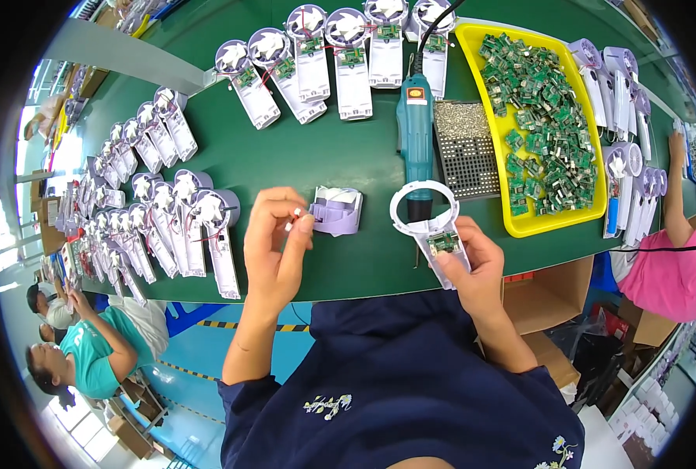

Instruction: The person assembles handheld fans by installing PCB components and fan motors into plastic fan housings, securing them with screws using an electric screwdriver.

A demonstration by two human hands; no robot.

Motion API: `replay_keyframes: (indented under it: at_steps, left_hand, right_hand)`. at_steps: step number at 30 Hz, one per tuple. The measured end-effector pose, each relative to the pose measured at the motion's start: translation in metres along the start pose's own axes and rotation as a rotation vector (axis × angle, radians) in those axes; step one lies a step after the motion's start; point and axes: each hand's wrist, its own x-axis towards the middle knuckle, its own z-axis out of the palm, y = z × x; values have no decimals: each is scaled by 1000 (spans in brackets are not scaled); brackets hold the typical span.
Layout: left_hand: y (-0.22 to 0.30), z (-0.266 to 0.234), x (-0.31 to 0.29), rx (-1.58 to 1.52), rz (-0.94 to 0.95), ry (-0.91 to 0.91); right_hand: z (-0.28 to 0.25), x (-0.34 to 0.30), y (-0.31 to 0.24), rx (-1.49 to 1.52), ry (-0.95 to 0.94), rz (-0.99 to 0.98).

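In my right hand (pixel 479 264) is a white handheld-fan housing half (pixel 420 228), its open ring pointing away from me. A small green circuit board (pixel 443 243) sits in the handle part, and my thumb presses beside it. My left hand (pixel 273 246) is closed in a pinch on small white pieces (pixel 291 222), too small to identify. Just beyond its fingertips, a lilac and white curved part (pixel 337 211) lies on the green table. A teal electric screwdriver (pixel 416 133) lies behind the ring, which overlaps its lower end.
A black perforated screw tray (pixel 466 160) with many small screws adjoins a yellow tray (pixel 555 224) of green circuit boards. White fan housings with impellers (pixel 349 66) line the far side and the left (pixel 221 234). Co-workers sit at left (pixel 105 352) and right (pixel 664 273). Cardboard boxes (pixel 547 301) stand below the table edge.
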Motion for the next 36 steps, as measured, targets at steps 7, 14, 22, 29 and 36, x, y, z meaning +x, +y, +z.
replay_keyframes:
  at_steps: [7,14,22,29,36]
  left_hand:
    - [-6,26,-48,-6,128,-106]
    - [-3,46,-80,106,54,-120]
    - [6,34,-61,176,73,61]
    - [21,35,-41,85,63,-163]
    - [7,38,-61,-43,-146,-400]
  right_hand:
    - [-1,-20,-8,0,-87,108]
    - [-5,-43,-13,-18,-64,259]
    - [-9,-38,-16,-40,-139,210]
    - [4,-44,-20,43,-90,276]
    - [0,-65,-17,67,-190,311]
